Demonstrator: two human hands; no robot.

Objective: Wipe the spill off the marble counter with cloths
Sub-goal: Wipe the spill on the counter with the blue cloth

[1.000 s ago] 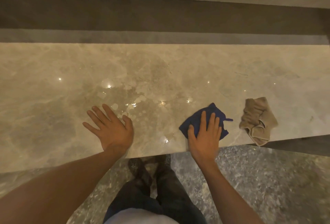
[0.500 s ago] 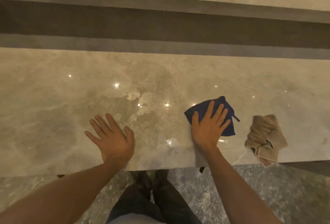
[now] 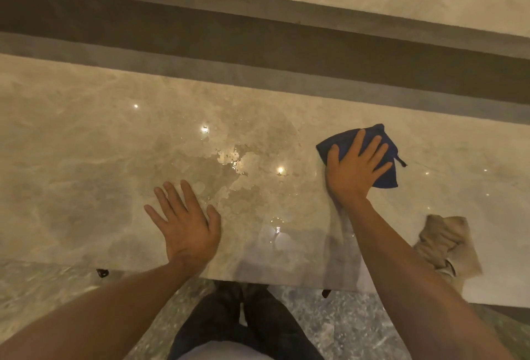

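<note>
Fingers, right hand [image 3: 355,170]: spread wide and pressed flat on top of the blue cloth [image 3: 385,170]; nothing is pinched, the palm pins the cloth down.
Fingers, left hand [image 3: 187,225]: splayed open and laid flat on the bare marble, holding nothing, apparently bracing the body.
Blue cloth: lies on the surface under the right hand, to the right of the wet patch, a small loop sticking out at its far right corner.
Spill [image 3: 238,184]: a shiny cluster of puddles and droplets between the two hands, reaching almost to the left thumb; more beads glint nearer the front edge.
Streak: a dull smeared band runs from the front edge up toward the right wrist.
Tan cloth [image 3: 447,245]: crumpled near the front edge, well to the right, partly hidden by the right forearm, untouched.
Surface [image 3: 71,159]: pale polished marble, bare apart from the two cloths.
Progress: early, by my reading; most of the liquid looks unwiped. A sweep leftward through the puddle and likely a dry pass with the tan cloth remain.
</note>
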